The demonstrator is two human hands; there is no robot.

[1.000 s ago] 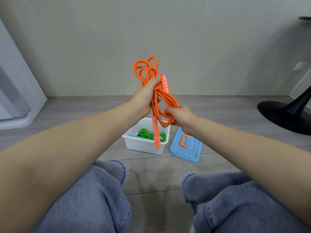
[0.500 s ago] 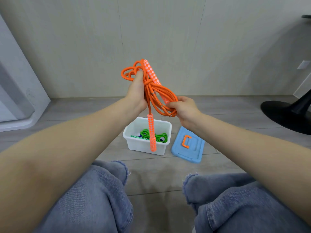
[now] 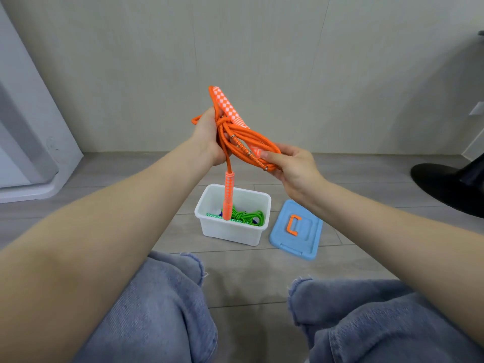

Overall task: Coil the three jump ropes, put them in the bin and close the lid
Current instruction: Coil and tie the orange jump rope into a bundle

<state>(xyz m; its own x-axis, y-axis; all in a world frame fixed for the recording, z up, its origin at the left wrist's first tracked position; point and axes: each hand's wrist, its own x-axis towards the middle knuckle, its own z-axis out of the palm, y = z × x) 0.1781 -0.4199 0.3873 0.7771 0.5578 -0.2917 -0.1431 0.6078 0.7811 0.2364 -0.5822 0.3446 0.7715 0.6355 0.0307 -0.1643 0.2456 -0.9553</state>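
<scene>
I hold a coiled orange jump rope (image 3: 246, 138) in both hands above the floor. My left hand (image 3: 208, 136) grips the bundle at its upper end, beside one checkered handle that points up. My right hand (image 3: 290, 166) pinches the lower end of the loops. The other orange handle (image 3: 228, 196) hangs straight down over the open white bin (image 3: 233, 231). Inside the bin lies a green jump rope (image 3: 247, 216), with something blue partly hidden under it. The blue lid (image 3: 297, 230) with its orange handle lies flat on the floor right of the bin.
My knees in blue jeans (image 3: 162, 310) fill the bottom of the view, close to the bin. A black round stand base (image 3: 447, 187) sits on the floor at the right. A white appliance (image 3: 26, 153) stands at the left, and a wall is behind.
The coil has tilted over: its loops now stretch out to the right toward my right hand. One handle swung up to the top, while the hanging handle dropped lower over the bin.
</scene>
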